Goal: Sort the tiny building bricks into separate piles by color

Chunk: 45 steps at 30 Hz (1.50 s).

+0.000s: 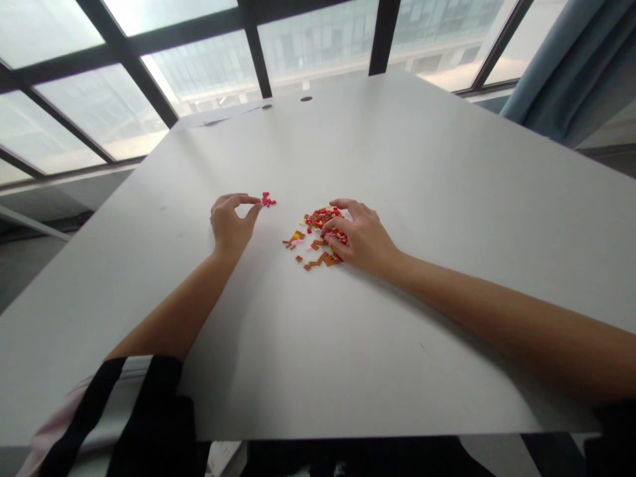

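My left hand (232,222) is at the small group of red building bricks (269,199), thumb and forefinger brought together in a pinch at its left edge. A red brick seems to be between the fingertips, though it blends with those beside it. To the right lies a loose pile of mixed small building bricks (318,220), brown, red, yellow and pink. Over the pile's right side is my right hand (365,238), fingers bent and the thumb close to the forefinger. What those fingertips grip is too small to make out. Brown bricks (329,259) lie flat at the pile's near edge.
Everything lies on a wide white table (298,344). Two dark round holes (306,99) are at its far edge. Beyond stand large windows with a dark frame (253,50), and a blue curtain (561,79) hangs at the far right.
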Tool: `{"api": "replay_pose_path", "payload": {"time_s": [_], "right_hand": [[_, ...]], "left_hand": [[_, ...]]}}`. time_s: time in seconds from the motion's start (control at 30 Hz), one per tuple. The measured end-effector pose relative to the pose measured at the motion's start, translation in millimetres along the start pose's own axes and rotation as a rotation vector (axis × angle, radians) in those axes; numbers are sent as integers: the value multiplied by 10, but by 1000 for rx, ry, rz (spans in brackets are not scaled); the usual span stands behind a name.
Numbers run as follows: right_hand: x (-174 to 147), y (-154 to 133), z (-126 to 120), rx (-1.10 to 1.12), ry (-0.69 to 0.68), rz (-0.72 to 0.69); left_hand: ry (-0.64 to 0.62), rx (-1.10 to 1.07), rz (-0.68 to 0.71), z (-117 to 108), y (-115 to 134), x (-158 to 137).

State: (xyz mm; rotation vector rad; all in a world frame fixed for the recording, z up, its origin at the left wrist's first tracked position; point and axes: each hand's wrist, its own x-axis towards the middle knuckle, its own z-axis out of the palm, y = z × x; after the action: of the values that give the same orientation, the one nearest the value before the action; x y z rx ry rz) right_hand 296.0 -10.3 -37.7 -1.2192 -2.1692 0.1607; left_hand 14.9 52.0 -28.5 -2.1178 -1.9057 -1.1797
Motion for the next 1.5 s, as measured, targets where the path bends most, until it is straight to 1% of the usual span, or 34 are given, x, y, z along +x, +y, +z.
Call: {"api": "replay_pose_path", "payload": {"time_s": [0.07, 0.13, 0.27, 0.33, 0.47, 0.67, 0.73, 0.83, 0.97, 1.13, 1.23, 1.4, 1.5], "right_hand": [[-5, -5, -1, -1, 4, -1], [-8, -6, -1, -4, 5, 1], [-7, 10, 9, -6, 11, -5], [-5, 20, 16, -6, 14, -7], [-4, 21, 18, -5, 10, -8], [-3, 7, 6, -2, 10, -8], [-1, 11, 7, 1, 5, -11], [4, 24, 15, 5, 9, -17], [18, 25, 16, -11, 4, -32], [47, -9, 11, -74, -85, -61], [50, -14, 29, -99, -129, -68], [41, -9, 32, -102, -145, -83], [51, -10, 5, -78, -148, -54]], "left_hand": [[-54, 17, -51, 31, -74, 28], [-79, 38, -89, 64, -115, 38], [6, 84, -95, 109, -148, 31], [23, 93, -111, 117, -151, 22], [-26, 96, -118, 116, -128, 2], [-59, 104, -138, 87, -87, -6], [-48, 120, -143, 80, -83, -12], [7, 138, -142, 92, -85, -28], [41, 134, -111, 125, -88, -45], [51, 123, -87, 102, -44, -55], [1, 88, -12, 49, 58, -81], [-147, -27, 275, -43, 343, -197], [-201, -45, 359, -53, 483, -277]]}}
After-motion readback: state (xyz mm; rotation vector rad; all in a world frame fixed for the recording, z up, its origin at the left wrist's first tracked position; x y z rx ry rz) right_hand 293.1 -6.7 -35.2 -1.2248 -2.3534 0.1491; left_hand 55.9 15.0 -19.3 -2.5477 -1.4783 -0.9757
